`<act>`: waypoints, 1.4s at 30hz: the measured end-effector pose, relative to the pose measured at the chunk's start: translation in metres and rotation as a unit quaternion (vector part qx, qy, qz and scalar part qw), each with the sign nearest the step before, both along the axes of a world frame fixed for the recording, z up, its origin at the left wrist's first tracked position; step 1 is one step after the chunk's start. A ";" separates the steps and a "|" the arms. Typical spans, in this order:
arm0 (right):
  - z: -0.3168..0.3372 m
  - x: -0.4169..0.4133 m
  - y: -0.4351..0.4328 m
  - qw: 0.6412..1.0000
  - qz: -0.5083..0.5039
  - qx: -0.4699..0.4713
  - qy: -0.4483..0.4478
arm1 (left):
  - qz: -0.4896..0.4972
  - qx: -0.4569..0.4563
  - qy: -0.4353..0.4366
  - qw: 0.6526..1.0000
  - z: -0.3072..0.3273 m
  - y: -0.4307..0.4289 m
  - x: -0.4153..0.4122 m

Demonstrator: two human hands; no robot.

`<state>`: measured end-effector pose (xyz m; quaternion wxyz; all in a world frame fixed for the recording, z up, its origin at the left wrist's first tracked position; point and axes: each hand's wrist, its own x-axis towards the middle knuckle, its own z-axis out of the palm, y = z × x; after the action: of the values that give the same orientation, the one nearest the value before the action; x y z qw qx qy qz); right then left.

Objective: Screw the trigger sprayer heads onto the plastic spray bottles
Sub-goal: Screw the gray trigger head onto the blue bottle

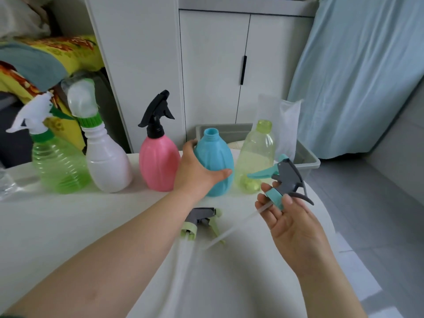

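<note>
My left hand grips the blue bottle, which stands upright with its neck bare. To its right, my right hand holds a grey and teal sprayer head by its teal collar, its clear dip tube trailing down-left. A grey and pale green sprayer head lies on the white table in front of the bottles. The yellow-green transparent bottle stands behind, also without a head. The pink bottle carries a black sprayer head.
At the left stand a white bottle with a clear cap and a green ribbed bottle with a white sprayer. A grey bin sits behind the table's right end. White cabinets and a blue curtain are beyond.
</note>
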<state>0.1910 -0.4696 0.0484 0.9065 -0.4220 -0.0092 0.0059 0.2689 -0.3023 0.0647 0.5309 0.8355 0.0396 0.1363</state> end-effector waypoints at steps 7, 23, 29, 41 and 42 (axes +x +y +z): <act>0.013 -0.009 0.004 0.998 0.033 0.024 -0.044 | -0.054 -0.084 -0.091 0.991 0.021 0.033 -0.063; 0.094 -0.014 0.107 0.993 0.016 0.057 -0.100 | -0.055 -0.065 -0.010 0.996 -0.006 0.143 -0.161; 0.115 -0.014 0.130 0.988 0.009 -0.072 -0.137 | -0.078 -0.062 0.012 0.995 -0.013 0.147 -0.162; 0.071 -0.036 0.179 0.891 0.181 -0.375 -0.178 | -0.056 -0.073 0.020 0.996 -0.020 0.149 -0.162; 0.070 -0.036 0.178 0.892 0.182 -0.376 -0.171 | -0.056 -0.072 0.023 0.996 -0.020 0.150 -0.162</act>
<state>0.1551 -0.2918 0.1181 0.6474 -0.7168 -0.2381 0.1015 0.1069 -0.1526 0.0443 0.5955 0.7988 0.0153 0.0837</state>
